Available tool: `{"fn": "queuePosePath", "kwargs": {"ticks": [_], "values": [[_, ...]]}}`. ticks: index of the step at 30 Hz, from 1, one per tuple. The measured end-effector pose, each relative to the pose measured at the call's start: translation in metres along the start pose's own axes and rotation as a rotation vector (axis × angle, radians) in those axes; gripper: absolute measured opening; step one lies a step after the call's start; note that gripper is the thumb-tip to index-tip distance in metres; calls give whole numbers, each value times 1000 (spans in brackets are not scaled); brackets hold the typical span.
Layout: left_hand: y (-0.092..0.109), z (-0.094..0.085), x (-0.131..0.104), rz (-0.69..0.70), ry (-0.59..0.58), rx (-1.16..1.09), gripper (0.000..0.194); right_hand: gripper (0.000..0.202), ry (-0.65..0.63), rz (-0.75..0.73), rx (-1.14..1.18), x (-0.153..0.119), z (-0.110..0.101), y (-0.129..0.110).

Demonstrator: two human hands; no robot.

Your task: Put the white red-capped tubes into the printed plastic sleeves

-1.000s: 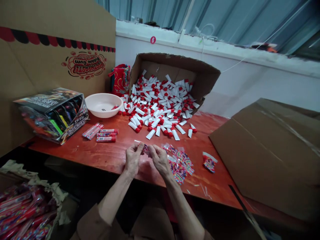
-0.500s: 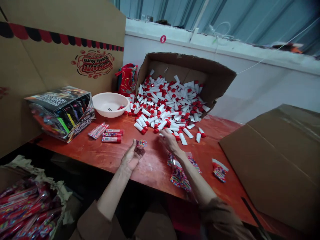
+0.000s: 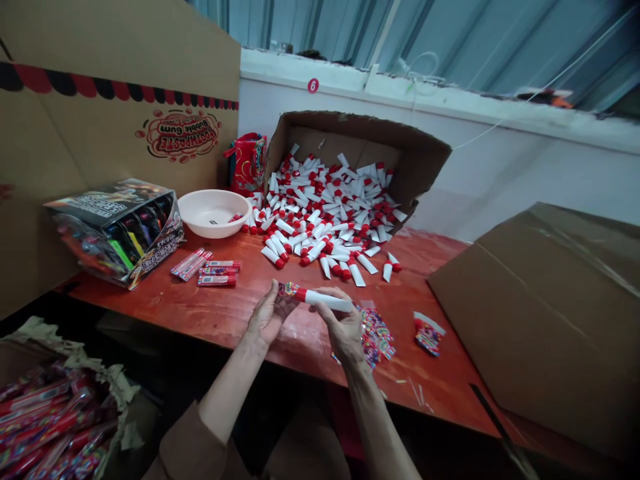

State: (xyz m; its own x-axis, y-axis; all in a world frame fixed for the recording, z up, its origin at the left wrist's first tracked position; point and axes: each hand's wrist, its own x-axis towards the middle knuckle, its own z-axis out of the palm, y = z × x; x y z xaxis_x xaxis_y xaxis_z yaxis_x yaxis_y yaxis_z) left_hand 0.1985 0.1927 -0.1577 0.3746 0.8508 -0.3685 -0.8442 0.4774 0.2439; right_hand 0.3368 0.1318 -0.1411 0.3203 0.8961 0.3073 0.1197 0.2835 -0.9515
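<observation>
My left hand (image 3: 269, 315) pinches a small colourful printed sleeve (image 3: 289, 289) between thumb and fingers. In my right hand (image 3: 345, 327) is a white tube with a red cap (image 3: 327, 300), held level, its cap pointing left. The cap end meets the sleeve's right end; whether it is inside I cannot tell. Beyond both hands, a heap of white tubes with red caps (image 3: 320, 213) spills from a tipped cardboard box (image 3: 425, 150). Beside my right wrist lies a pile of colourful printed sleeves (image 3: 375, 333).
Wrapped tubes (image 3: 217, 281) lie on the red table (image 3: 300, 353) at left, before a pale bowl (image 3: 215, 227) and a display box (image 3: 130, 233). A sleeve bundle (image 3: 429, 333) and large carton (image 3: 550, 320) stand right. Lower left, a carton holds wrapped tubes (image 3: 45, 413).
My right hand has come back from the heap with a white tube and brought it to the sleeve in my left hand. The view has shifted slightly.
</observation>
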Motion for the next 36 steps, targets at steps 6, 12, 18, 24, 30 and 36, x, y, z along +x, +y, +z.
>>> {"fn": "queuePosePath", "kwargs": {"ticks": [6, 12, 18, 24, 30, 36], "values": [[-3, 3, -8, 70, -99, 32, 12, 24, 66, -7, 40, -7, 4, 4], [1, 8, -9, -2, -20, 7, 12, 25, 226, 8, 206, -10, 10, 0], [2, 14, -11, -80, 44, -64, 19, 29, 251, 30, 234, -22, 16, 0], [-1, 10, -7, -90, 41, -56, 18, 29, 208, 44, 205, -26, 16, 12], [1, 6, -4, 57, 45, 27, 7, 32, 172, 88, 280, -21, 8, 4], [-7, 7, -8, 293, 0, 194, 29, 32, 80, 206, 193, -21, 21, -2]]}}
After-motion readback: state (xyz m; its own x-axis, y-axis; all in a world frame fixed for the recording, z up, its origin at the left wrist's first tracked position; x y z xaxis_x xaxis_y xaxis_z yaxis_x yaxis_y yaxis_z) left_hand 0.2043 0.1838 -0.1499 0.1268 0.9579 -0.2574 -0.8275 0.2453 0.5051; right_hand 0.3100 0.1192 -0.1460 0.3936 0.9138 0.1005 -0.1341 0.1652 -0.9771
